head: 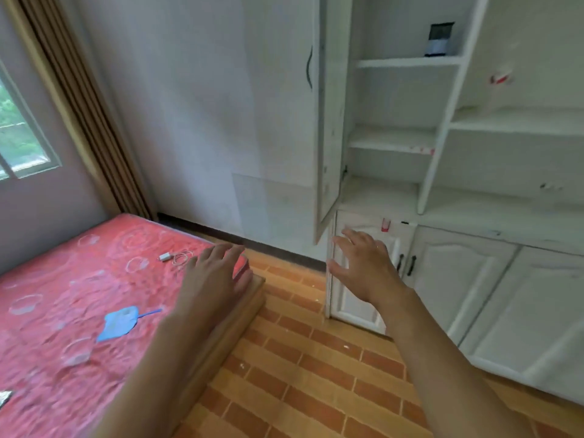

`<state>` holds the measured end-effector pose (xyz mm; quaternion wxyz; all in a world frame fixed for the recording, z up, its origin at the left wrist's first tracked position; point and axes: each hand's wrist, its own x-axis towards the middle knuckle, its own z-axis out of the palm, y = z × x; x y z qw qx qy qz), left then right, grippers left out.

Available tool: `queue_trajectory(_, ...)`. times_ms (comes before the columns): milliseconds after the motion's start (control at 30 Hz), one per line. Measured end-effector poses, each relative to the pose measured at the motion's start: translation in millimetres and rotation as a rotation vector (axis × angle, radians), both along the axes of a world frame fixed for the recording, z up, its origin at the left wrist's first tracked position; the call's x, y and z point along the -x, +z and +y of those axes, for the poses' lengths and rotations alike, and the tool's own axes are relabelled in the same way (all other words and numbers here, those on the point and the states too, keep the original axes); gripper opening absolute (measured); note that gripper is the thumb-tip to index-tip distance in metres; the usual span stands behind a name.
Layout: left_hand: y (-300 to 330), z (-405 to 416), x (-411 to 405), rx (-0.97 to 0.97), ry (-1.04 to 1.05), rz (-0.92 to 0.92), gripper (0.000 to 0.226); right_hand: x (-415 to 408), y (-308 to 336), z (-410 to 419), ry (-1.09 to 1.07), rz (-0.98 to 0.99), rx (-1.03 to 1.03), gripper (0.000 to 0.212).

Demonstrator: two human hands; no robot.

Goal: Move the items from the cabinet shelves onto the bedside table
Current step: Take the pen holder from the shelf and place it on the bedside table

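One small dark box [439, 39] stands upright near the right end of the top shelf [407, 62] of the white cabinet [442, 128], close to the shelf's front edge; it is the only loose item plainly seen on the shelves, and what it is cannot be told through the blur. Below it three more shelves show in the narrow left column and two wider ones to the right. One tall cabinet door [328, 115] hangs open, jutting out left of the narrow column, its lower corner just above the right hand [363, 267]. Both hands hold nothing: the right hand is raised with fingers straight and spread, in front of the lower cabinet doors [474, 279]; the left hand [215, 276] is likewise flat and loosely spread, over the corner of the bed's wooden frame [227, 336]. Between bed and cabinet runs an open strip of brick-patterned floor [300, 358]. On the red mattress [63, 295] lie one white charger with its coiled cable [173, 257] and one blue flat object [118, 322]. A brown curtain [79, 105] hangs beside a window [19, 131].
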<state>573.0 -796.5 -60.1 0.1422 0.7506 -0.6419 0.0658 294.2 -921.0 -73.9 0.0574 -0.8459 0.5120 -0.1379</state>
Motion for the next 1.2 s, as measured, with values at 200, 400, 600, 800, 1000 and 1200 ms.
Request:
queue_trajectory(200,14.9,-93.2,43.5,0.036,-0.209,0.039,0.069,60.3,13.3,-46.0,-0.143,-0.024,0.005,0.065)
queue_trajectory(400,40.1,-196.6,67.2,0.083,-0.393,0.016,0.058,80.2,34.9,-117.4,-0.222,-0.003,0.054,0.061)
queue_trajectory(600,54.4,-294.5,72.8,0.058,-0.557,0.004,0.055,81.0,61.2,-185.2,-0.272,0.040,0.057,0.060)
queue_trajectory(800,78.8,-381.7,86.9,0.067,-0.720,-0.003,0.054,89.6,85.9,-243.5,-0.351,0.021,0.078,0.061)
queue_trajectory(1000,93.0,-455.6,122.1,0.136,-0.788,-0.021,0.058,112.4,104.5,-286.2,-0.413,0.045,0.100,0.059)
queue_trajectory(1200,92.5,-517.9,163.7,0.159,-0.810,0.000,0.058,142.9,117.3,-338.2,-0.429,0.054,0.130,0.059)
